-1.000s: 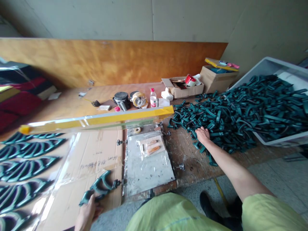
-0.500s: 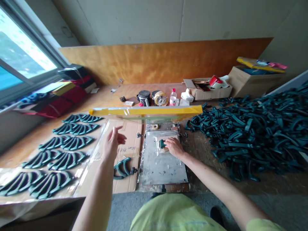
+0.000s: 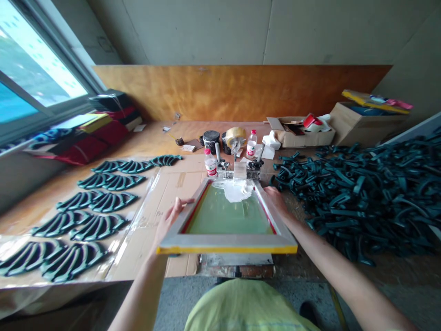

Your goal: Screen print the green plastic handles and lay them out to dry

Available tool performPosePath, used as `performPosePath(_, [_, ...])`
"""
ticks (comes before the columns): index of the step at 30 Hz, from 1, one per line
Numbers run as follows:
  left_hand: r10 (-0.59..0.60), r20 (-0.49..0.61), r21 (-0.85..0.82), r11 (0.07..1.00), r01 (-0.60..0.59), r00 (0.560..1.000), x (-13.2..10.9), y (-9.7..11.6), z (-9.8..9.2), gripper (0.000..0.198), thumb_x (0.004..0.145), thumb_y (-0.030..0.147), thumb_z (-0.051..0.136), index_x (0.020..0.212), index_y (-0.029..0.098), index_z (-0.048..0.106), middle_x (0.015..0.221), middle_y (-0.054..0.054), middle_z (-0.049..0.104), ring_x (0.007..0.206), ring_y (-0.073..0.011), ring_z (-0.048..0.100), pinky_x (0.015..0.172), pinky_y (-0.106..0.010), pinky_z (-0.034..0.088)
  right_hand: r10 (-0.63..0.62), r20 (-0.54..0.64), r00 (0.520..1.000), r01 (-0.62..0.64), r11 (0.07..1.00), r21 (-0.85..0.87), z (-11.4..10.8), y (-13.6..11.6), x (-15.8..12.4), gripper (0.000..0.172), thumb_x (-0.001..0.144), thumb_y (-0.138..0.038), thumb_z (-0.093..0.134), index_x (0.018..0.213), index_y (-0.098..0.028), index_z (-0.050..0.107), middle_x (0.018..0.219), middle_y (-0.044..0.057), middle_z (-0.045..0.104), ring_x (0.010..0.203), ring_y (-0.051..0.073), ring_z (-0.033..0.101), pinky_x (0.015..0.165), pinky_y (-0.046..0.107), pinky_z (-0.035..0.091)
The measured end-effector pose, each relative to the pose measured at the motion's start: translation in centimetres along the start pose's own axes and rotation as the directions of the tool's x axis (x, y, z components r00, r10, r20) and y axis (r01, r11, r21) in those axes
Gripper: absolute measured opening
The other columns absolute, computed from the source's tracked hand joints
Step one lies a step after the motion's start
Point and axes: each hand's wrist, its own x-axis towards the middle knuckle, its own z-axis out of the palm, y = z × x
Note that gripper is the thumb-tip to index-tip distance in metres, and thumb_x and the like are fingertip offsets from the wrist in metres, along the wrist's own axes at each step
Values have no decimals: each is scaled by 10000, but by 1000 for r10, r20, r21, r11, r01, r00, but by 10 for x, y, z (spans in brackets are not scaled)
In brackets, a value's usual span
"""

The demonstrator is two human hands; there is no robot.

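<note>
On the wooden bench [image 3: 144, 145] under the left window [image 3: 37, 59], our left hand [image 3: 174, 214] and right hand [image 3: 275, 197] grip the sides of the raised silkscreen frame [image 3: 225, 242], while a far cardboard box [image 3: 287, 138] holds red and white scraps [image 3: 312, 122] beside green moulded parts [image 3: 361, 197] heaped right.

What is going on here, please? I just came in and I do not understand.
A person holds a yellow-edged screen-printing frame raised with both hands, the left hand on its left side and the right hand on its right side. Its far end sits in hinge clamps, and a white patch lies on the green mesh near them. Fan-shaped dark green pieces lie in rows to the left, and a large heap of loose dark green parts lies to the right.
</note>
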Motion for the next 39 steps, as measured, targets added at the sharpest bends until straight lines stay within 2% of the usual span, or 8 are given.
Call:
performPosePath(5, [-250, 76, 70, 967, 245, 965, -18, -81, -4, 877, 644, 650, 711, 1366, 181, 549, 719, -10, 677, 684, -203, 641, 578, -267, 474, -127, -121, 984, 132, 991, 33, -24, -21, 55, 508, 848, -176, 622, 1347, -192, 527, 1346, 114, 525, 1231, 243, 485, 1049, 370, 400])
performPosePath(7, [-234, 44, 76, 970, 231, 971, -15, -107, 0, 913, 645, 634, 711, 1410, 182, 502, 690, 1, 666, 693, -206, 649, 605, -278, 489, -210, -27, 977, 209, 977, -30, -19, -41, 70, 538, 791, -123, 670, 1311, -175, 542, 1327, 123, 540, 1226, 255, 481, 1026, 373, 414])
performPosePath(11, [-213, 34, 78, 975, 210, 976, -7, -132, 3, 819, 670, 623, 694, 1342, 174, 565, 714, -3, 684, 746, -214, 662, 666, -293, 507, -123, 210, 970, 153, 979, -133, -4, -60, 78, 231, 792, -131, 652, 1017, -179, 665, 991, 88, 691, 960, 234, 617, 826, 303, 475])
performPosePath(16, [-261, 84, 21, 965, 260, 962, -5, -139, 0, 798, 690, 626, 693, 1305, 137, 558, 787, -38, 711, 743, -213, 668, 666, -292, 507, -174, 218, 960, 200, 974, -105, 13, -57, 44, 132, 801, -119, 593, 872, -177, 688, 909, 99, 703, 888, 236, 632, 776, 311, 464])
performPosePath(24, [-256, 62, 51, 966, 253, 965, -6, -142, 1, 740, 711, 635, 673, 1262, 150, 580, 750, -26, 692, 680, -194, 650, 663, -286, 502, -483, 337, 808, 496, 867, 54, -10, -46, 12, 226, 727, -18, 569, 793, -205, 678, 821, 27, 671, 824, 186, 599, 710, 269, 425])
performPosePath(29, [-236, 45, 104, 967, 231, 971, -7, -136, 1, 703, 719, 637, 661, 1219, 147, 607, 769, -42, 714, 720, -211, 668, 671, -289, 504, -366, 140, 920, 364, 931, 41, 1, -59, 21, 170, 772, -48, 570, 789, -179, 677, 856, 64, 654, 881, 211, 566, 749, 299, 433])
performPosePath(35, [-246, 17, 131, 962, 241, 969, -8, -132, -1, 673, 732, 632, 652, 1220, 170, 611, 839, -59, 738, 815, -248, 690, 688, -309, 522, -499, 115, 859, 495, 867, 62, 5, -56, -7, 181, 786, -40, 586, 853, -166, 697, 894, 77, 666, 905, 214, 564, 818, 321, 453])
performPosePath(39, [-261, 44, 102, 961, 256, 964, -11, -115, -3, 757, 717, 620, 680, 1337, 208, 545, 853, -52, 745, 775, -246, 697, 657, -315, 530, -386, 113, 915, 377, 922, 91, -13, -58, 31, 322, 800, -169, 698, 1114, -238, 676, 1013, 37, 700, 949, 198, 604, 859, 303, 457])
